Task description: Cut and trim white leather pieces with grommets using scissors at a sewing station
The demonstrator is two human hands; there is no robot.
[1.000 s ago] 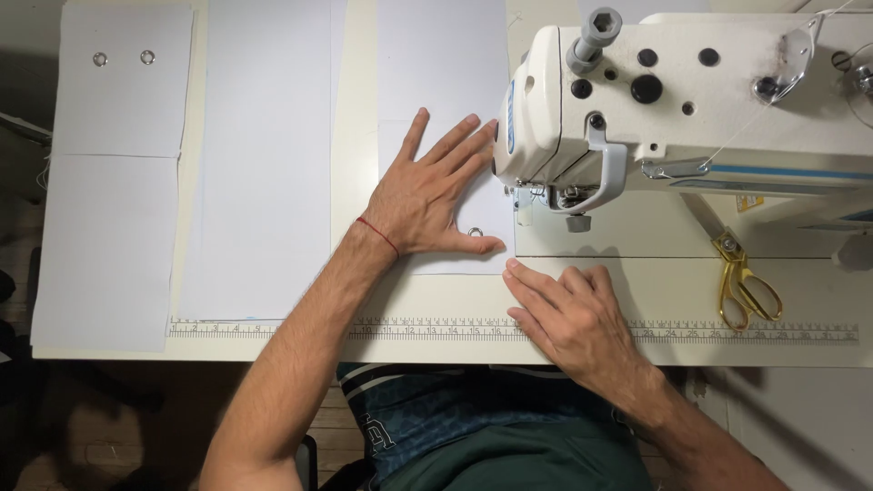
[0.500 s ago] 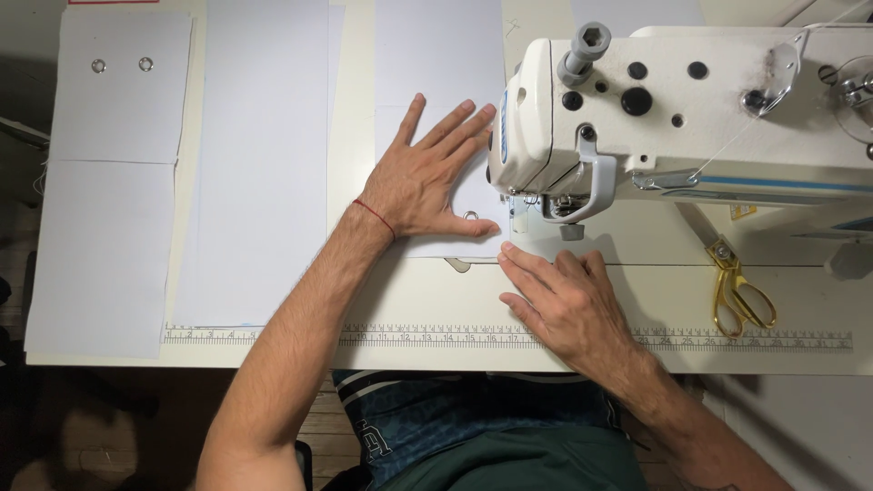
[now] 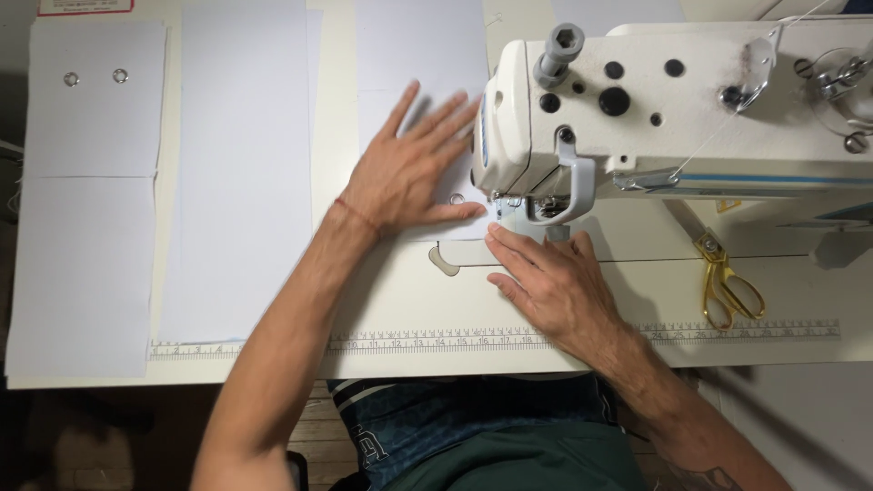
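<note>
Pressing flat with fingers spread, the left hand (image 3: pixel 409 173) holds a white fabric piece (image 3: pixel 418 64) down on the bench (image 3: pixel 400 300). Just right of it, the right hand (image 3: pixel 550 282) lies open beside the fabric's near edge, fingertips under the sewing machine (image 3: pixel 673 109) head. Gold scissors (image 3: pixel 727 286) lie further right of that hand.

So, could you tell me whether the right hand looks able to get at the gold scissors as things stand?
Probably yes. The gold scissors lie in the open on the table, to the right of the right hand, in front of the sewing machine. Nothing lies between them, though the hand is flat beside the presser foot.
</note>
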